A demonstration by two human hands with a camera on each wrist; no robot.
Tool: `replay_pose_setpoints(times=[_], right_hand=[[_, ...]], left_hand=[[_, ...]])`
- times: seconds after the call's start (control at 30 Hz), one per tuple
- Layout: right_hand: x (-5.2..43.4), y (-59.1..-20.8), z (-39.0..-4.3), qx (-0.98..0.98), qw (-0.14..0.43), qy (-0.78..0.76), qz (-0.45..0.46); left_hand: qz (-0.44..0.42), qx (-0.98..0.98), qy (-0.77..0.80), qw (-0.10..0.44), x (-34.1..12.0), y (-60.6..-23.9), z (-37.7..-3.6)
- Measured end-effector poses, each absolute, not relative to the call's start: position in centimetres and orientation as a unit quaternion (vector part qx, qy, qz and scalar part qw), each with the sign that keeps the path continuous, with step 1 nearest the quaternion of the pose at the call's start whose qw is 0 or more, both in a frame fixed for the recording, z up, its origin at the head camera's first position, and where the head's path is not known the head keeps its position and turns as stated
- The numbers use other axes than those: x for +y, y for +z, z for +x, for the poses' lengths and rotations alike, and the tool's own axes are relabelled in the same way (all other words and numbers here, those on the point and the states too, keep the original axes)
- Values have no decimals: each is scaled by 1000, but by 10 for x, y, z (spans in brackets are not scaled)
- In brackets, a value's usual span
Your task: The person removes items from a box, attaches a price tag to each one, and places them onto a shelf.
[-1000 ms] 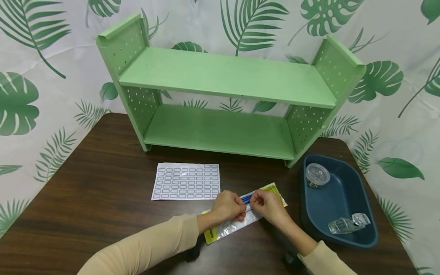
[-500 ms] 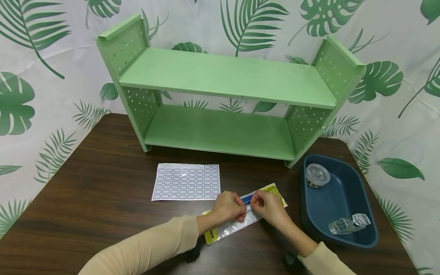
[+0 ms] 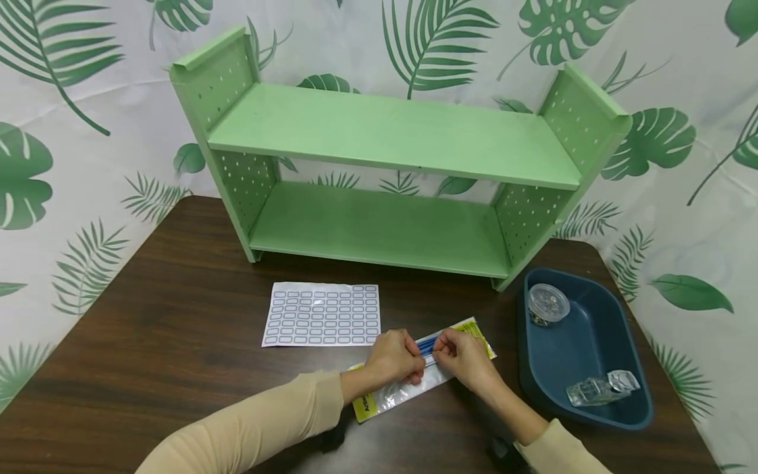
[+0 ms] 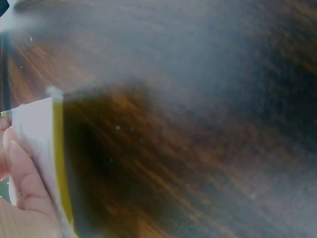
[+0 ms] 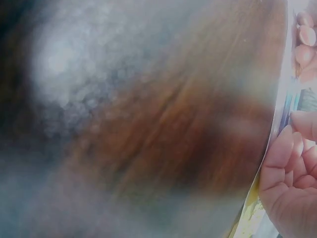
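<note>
A long clear plastic packet (image 3: 408,390) with yellow printed ends lies slantwise between my hands in the head view, held just at the table. Slim blue sticks (image 3: 426,345) show inside it; their exact kind cannot be told. My left hand (image 3: 393,357) pinches the packet's upper edge near its middle, fingers curled. A short gap away, my right hand (image 3: 460,355) pinches the same edge between thumb and fingers. The right wrist view catches the right hand's curled fingers (image 5: 280,153) against the plastic. Part of the packet is hidden behind the left hand and wrist.
A white sheet of blank labels (image 3: 321,315) lies behind the left hand. At the right stands a blue bin (image 3: 583,342) holding a round clear tub (image 3: 547,303) and a small glass bottle (image 3: 598,390). A green two-tier shelf (image 3: 379,224) spans the back of the dark wooden table (image 3: 177,329).
</note>
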State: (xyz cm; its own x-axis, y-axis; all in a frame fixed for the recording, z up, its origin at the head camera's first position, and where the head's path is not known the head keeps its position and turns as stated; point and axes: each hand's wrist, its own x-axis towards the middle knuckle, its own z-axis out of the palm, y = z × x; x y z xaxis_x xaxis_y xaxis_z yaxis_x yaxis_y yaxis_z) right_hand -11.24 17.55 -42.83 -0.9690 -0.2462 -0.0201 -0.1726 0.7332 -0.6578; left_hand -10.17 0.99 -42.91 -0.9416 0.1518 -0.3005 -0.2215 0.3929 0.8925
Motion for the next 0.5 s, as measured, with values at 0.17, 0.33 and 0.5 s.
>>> replay_pose_setpoints(times=[0.17,0.33,0.5], right_hand=[[178,-428,-113,924,47,-364,-109],[181,-427,-113,925,41,-371,-73],[188,-426,-115,926,34,-375,-40]], left_hand=[[-20,818,550,169,10,-428,-102],[-22,810,562,169,10,-428,-101],[-25,796,580,168,8,-430,-100]])
